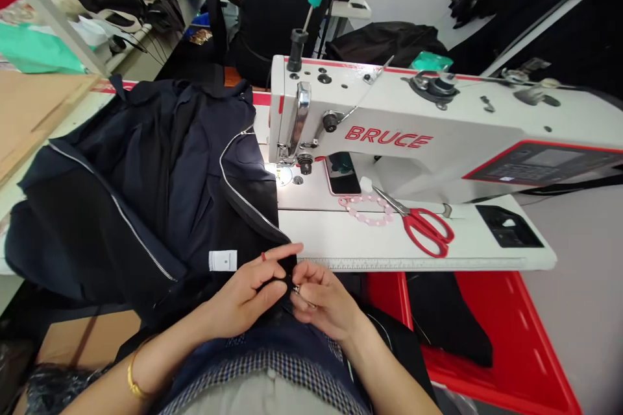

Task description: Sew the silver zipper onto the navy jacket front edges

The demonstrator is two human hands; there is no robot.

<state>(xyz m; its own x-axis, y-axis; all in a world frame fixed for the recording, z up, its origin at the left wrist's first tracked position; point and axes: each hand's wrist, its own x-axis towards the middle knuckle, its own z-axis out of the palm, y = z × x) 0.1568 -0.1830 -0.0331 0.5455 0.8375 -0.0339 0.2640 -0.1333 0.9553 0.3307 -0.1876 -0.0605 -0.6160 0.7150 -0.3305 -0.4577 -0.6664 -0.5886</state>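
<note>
A dark navy and black garment with a silver zipper on each front edge lies across the sewing table, its small white label facing up. At the garment's lower right corner, my left hand pinches the black fabric between thumb and fingers, one finger stretched out. Touching the same corner is my right hand, its fingers curled around a small metal zipper part. The exact shape of that part is partly hidden by the fingers.
Behind the hands stands a white sewing machine. Red-handled scissors, a phone and a pink bead bracelet lie on the table. A red bin holds black fabric at lower right. A person in black sits beyond.
</note>
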